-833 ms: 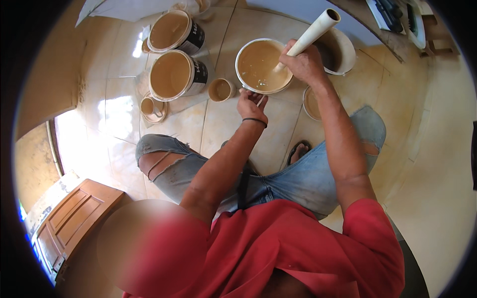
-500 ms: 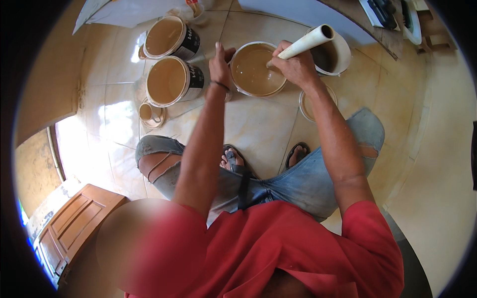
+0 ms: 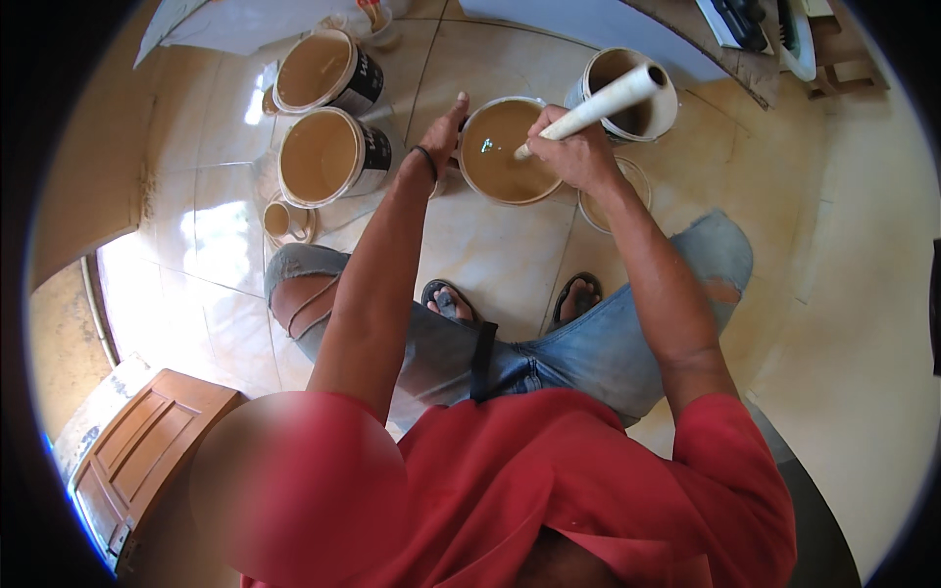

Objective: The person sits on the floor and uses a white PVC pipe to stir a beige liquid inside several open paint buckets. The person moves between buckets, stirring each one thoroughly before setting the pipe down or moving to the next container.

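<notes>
Although the left hand (image 3: 444,137) is alongside the bucket (image 3: 490,199) on the floor (image 3: 500,250), its hidden fingers' hold cannot be told; brown liquid (image 3: 495,171) hides the tip of a pale pipe (image 3: 608,103) gripped by the right hand (image 3: 578,152).

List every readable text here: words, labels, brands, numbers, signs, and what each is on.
Farther left bucket: big white lettering on its black label, not copied here; smaller marks, too small to read.
Nearer left bucket: white lettering on its black label, seen at a slant, not copied here.
Pale tube in the right hand: no text visible.
Elsewhere: no other words, numbers or signs that I can make out.
</notes>
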A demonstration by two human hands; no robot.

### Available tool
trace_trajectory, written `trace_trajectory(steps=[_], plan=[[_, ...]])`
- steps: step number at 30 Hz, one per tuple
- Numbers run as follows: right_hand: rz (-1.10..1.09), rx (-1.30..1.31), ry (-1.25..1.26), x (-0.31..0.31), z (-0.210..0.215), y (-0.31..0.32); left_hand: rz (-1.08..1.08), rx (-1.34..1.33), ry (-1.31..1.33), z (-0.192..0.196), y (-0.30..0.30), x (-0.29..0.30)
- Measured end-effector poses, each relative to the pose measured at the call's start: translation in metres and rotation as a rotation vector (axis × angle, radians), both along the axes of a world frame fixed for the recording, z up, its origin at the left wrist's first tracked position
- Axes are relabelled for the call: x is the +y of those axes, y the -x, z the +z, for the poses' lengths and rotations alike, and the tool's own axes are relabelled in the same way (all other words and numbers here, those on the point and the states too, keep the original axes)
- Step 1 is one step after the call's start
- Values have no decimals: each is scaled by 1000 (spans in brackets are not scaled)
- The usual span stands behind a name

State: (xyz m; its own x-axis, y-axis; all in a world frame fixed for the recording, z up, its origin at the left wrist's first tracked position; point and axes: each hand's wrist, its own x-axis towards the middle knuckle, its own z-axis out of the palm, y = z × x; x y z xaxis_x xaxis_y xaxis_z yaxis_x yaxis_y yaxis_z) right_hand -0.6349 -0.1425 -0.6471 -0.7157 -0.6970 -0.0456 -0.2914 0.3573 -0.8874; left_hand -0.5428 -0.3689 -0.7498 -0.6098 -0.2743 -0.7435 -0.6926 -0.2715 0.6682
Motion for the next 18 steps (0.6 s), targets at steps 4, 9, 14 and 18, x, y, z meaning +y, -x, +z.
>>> trace_trajectory(steps=[4, 9, 14, 18], plan=[[45, 74, 1, 19, 8, -7, -33, -67, -141, 5, -23, 14], [-65, 156, -115, 48, 25, -30, -187, -166, -159, 28, -48, 35], [-149, 95, -188, 70, 25, -67, -362, -204, -185, 46, -51, 37], [-138, -125, -6, 58, 26, -90, -386, -212, -127, 57, -40, 25]])
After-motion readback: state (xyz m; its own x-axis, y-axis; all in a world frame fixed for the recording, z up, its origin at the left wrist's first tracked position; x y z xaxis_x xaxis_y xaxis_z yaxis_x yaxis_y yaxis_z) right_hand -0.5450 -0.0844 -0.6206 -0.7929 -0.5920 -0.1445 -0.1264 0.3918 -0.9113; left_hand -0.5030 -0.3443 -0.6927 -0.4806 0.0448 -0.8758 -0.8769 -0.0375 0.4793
